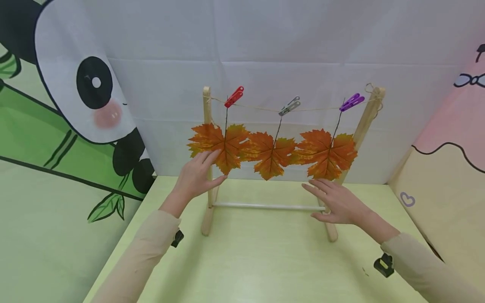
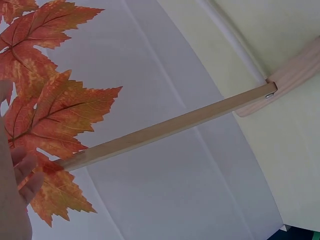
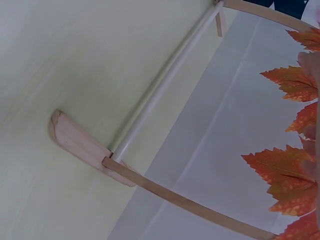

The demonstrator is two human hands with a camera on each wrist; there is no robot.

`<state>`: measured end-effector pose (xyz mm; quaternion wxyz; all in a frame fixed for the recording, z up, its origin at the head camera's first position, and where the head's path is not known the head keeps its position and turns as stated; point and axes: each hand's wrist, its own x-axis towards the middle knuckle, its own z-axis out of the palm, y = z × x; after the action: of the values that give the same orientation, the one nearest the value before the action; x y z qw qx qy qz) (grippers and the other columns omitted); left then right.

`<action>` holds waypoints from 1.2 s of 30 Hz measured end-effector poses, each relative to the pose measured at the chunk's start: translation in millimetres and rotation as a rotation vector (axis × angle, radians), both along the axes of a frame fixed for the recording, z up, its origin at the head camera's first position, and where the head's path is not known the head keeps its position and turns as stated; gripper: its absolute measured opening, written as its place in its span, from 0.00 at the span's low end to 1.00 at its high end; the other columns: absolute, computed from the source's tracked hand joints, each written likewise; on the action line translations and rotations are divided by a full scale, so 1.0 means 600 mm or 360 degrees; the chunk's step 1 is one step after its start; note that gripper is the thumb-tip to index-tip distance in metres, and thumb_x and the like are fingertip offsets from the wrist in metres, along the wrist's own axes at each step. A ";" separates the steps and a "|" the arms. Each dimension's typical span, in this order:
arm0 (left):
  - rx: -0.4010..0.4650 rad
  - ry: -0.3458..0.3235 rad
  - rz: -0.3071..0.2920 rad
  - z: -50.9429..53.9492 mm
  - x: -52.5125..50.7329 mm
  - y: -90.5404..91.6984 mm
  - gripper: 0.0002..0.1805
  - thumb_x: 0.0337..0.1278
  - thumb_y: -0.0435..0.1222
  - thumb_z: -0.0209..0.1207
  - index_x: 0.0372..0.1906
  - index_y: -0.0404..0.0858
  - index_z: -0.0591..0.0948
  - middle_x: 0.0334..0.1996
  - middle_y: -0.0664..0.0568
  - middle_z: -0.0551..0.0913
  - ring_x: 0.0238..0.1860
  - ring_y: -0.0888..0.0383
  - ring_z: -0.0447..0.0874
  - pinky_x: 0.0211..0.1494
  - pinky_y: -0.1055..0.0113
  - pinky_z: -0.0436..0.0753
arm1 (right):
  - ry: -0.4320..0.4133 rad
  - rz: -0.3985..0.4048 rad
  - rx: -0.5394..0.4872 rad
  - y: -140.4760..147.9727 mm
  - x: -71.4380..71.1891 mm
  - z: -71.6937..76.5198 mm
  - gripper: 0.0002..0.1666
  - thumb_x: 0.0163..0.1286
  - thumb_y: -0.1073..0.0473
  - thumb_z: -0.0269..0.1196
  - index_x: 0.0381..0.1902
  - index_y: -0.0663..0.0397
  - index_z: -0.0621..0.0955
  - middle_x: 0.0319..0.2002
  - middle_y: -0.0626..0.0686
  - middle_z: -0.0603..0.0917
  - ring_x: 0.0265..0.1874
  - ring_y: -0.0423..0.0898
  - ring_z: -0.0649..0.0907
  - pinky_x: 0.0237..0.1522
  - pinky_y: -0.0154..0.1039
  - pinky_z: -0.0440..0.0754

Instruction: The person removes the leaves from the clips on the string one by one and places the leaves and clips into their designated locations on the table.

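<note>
Three orange maple leaves hang in a row from a string: the left leaf (image 1: 226,147) by a red clothespin (image 1: 234,97), the middle leaf (image 1: 271,153) by a grey clothespin (image 1: 289,106), the right leaf (image 1: 329,153) by a purple clothespin (image 1: 352,102). My left hand (image 1: 195,174), fingers extended, is at the lower edge of the left leaf; whether it touches is unclear. Just below the right leaf, my right hand (image 1: 338,201) is spread with nothing in it. In the left wrist view, fingertips (image 2: 30,182) overlap a leaf (image 2: 60,192).
The string is tied between two wooden posts (image 1: 207,113) of a stand, joined low down by a white rod (image 1: 269,206). The stand's feet (image 1: 207,221) rest on a pale yellow-green table (image 1: 250,261). Behind is a white cloth (image 1: 273,38) with a panda picture on the left.
</note>
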<state>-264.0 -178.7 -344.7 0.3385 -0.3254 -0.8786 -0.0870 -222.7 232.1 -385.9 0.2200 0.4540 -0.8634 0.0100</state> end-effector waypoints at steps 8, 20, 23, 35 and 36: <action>0.0031 0.0041 0.0010 0.024 0.003 0.020 0.39 0.39 0.50 0.67 0.58 0.34 0.70 0.44 0.43 0.77 0.41 0.48 0.76 0.30 0.59 0.80 | 0.0048 0.0072 -0.0041 -0.011 -0.006 0.035 0.44 0.59 0.33 0.53 0.62 0.59 0.66 0.54 0.62 0.73 0.52 0.57 0.73 0.49 0.53 0.74; 0.0117 0.0045 0.0004 0.048 -0.003 0.043 0.38 0.40 0.49 0.67 0.58 0.35 0.70 0.43 0.44 0.78 0.38 0.50 0.76 0.26 0.62 0.79 | 0.0135 0.0150 -0.0117 -0.033 -0.026 0.085 0.44 0.58 0.32 0.53 0.61 0.60 0.69 0.52 0.61 0.75 0.49 0.57 0.75 0.46 0.53 0.75; 0.0130 0.0057 -0.0010 0.055 -0.005 0.046 0.38 0.40 0.48 0.68 0.58 0.35 0.70 0.44 0.44 0.78 0.39 0.50 0.76 0.27 0.62 0.79 | 0.0157 0.0166 -0.0135 -0.041 -0.030 0.100 0.44 0.57 0.33 0.55 0.60 0.60 0.69 0.52 0.61 0.76 0.49 0.56 0.75 0.46 0.53 0.75; 0.0156 0.0017 -0.0004 0.087 -0.014 0.056 0.34 0.45 0.45 0.66 0.58 0.35 0.70 0.43 0.43 0.79 0.38 0.49 0.77 0.31 0.61 0.80 | 0.0244 0.0243 -0.0178 -0.053 -0.050 0.148 0.42 0.61 0.32 0.49 0.57 0.62 0.72 0.50 0.61 0.76 0.47 0.57 0.75 0.40 0.52 0.78; 0.0159 0.0027 -0.0008 0.090 -0.015 0.056 0.32 0.46 0.43 0.65 0.58 0.34 0.71 0.43 0.43 0.79 0.38 0.48 0.77 0.32 0.60 0.80 | 0.0246 0.0246 -0.0177 -0.054 -0.051 0.151 0.41 0.61 0.33 0.49 0.57 0.62 0.72 0.50 0.61 0.76 0.47 0.57 0.75 0.40 0.52 0.78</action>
<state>-272.8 -144.8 -290.7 0.3616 -0.3109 -0.8694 -0.1289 -253.5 199.8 -295.3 0.3094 0.5058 -0.8043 0.0397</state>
